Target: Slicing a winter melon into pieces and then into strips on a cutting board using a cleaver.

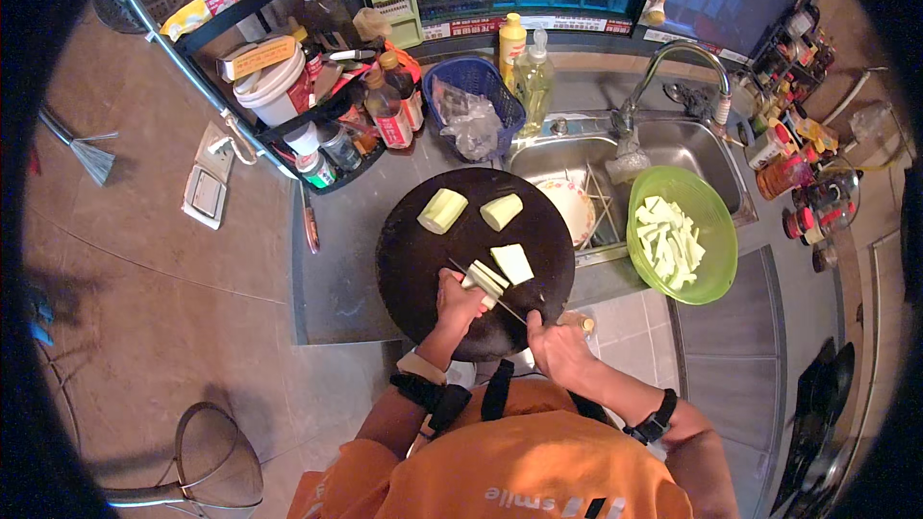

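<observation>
On a round dark chopping board (411,274), my left hand (458,303) grips a pale green peeled vegetable piece (484,282), partly cut into slices. My right hand (561,346) is closed around the handle of a kitchen knife (510,312), whose thin blade edge shows at the slices, close to my left fingers. A flat-cut piece (512,264) lies just beyond them. Farther back on the board are two thick peeled chunks, the larger (442,211) at left and the smaller (502,212) at right. The knife handle is mostly hidden by my hand.
A green plastic basket (721,252) of cut pieces sits at the sink's front edge. The steel sink (678,148) holds a patterned plate (570,209) and chopsticks. Behind the board is a blue basket (472,72) with plastic bags; a shelf of bottles (267,122) stands left.
</observation>
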Available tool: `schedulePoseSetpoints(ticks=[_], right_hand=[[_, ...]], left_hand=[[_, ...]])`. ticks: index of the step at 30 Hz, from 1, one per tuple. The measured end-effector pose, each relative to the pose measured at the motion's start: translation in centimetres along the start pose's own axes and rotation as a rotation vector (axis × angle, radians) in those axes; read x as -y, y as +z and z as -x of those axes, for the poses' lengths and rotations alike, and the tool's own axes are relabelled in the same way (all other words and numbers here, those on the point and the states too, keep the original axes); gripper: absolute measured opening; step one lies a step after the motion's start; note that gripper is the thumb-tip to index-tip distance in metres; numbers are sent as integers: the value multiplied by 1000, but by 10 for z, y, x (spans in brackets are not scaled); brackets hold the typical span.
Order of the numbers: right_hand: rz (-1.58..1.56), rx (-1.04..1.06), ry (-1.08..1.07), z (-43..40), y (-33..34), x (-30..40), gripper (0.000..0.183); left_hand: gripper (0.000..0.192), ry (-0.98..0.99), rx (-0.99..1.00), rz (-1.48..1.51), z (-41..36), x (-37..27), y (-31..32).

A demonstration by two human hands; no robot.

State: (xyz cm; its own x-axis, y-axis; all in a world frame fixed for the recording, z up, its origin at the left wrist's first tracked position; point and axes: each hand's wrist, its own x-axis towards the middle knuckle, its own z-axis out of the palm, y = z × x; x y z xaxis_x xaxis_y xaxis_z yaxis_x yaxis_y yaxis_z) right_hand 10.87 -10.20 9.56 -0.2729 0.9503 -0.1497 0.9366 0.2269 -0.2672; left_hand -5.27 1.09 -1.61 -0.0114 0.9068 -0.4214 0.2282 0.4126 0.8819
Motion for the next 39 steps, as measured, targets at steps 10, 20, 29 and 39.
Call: schedulePoseSetpoints(ticks=[10,20,29,39], right_hand=[[12,24,9,13,0,2,10],[-51,24,32,-13,27,-3,11],[12,47,52,-13,2,-3,11],[-35,4,-15,7,-3,1,10]], left_hand=[[39,6,8,-18,2,-2,0],[35,24,29,-10,2,-1,1],[38,13,43,45,1,0,-2],[34,0,48,23,8,-10,-4]])
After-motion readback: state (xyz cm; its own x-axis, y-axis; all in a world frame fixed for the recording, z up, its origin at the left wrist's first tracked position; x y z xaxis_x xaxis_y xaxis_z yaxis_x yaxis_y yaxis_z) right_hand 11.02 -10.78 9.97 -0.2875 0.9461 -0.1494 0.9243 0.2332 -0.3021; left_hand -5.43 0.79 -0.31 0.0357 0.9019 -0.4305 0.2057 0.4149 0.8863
